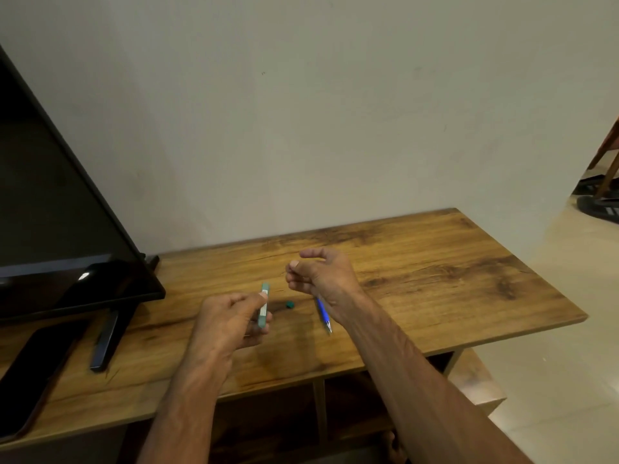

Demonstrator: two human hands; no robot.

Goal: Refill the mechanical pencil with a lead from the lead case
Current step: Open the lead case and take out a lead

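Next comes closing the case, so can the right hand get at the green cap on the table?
Probably yes. The cap lies bare on the table, just below the right hand, with nothing over it. Those fingers look pinched, perhaps on a lead too thin to see.

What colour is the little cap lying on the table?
The little cap is dark green, seen in the head view, lying on the wooden table.

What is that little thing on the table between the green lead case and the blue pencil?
In the head view, a small green cap lies on the wooden table between the lead case and the mechanical pencil, touching neither.
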